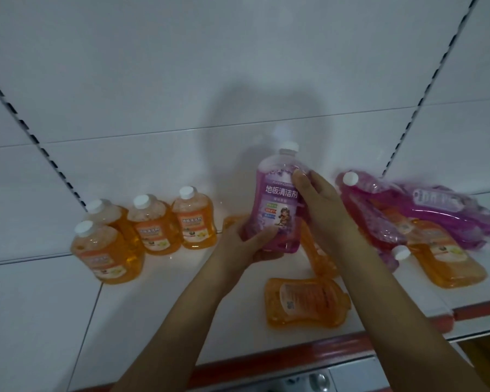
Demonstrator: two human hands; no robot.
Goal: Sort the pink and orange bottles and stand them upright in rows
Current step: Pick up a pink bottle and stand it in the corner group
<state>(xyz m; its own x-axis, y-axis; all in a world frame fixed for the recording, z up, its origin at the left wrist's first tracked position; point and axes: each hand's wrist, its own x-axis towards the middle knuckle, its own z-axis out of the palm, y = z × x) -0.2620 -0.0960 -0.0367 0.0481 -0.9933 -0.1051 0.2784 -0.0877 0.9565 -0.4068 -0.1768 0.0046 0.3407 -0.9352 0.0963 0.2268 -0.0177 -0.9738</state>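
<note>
Head camera: both bare hands grip a pink bottle [276, 205] just right of frame centre, holding it upright above a white shelf [54, 306], its white cap toward 12 o'clock and its printed label facing the camera. The left hand [249, 244] cups the bottle's base from 7 o'clock, thumb pressed across the lower front. The right hand [318, 206] wraps the bottle's side from 3 o'clock, fingertips curled onto the shoulder by the label.

At 9 o'clock from the held bottle, four orange bottles [150, 224] stand upright with white caps on: three side by side at the back, and one in front of them at the far left. Directly below the hands, at 6 o'clock, another orange bottle [303, 304] lies flat on its side, back label up. At 3 o'clock, a jumbled pile [425, 219] of pink and orange bottles lies on its side, the bottles overlapping and blurred; their count cannot be told. A red strip [280, 360] edges the shelf front at 6 o'clock, and the pale back panel [238, 66] carries the hands' shadow.
</note>
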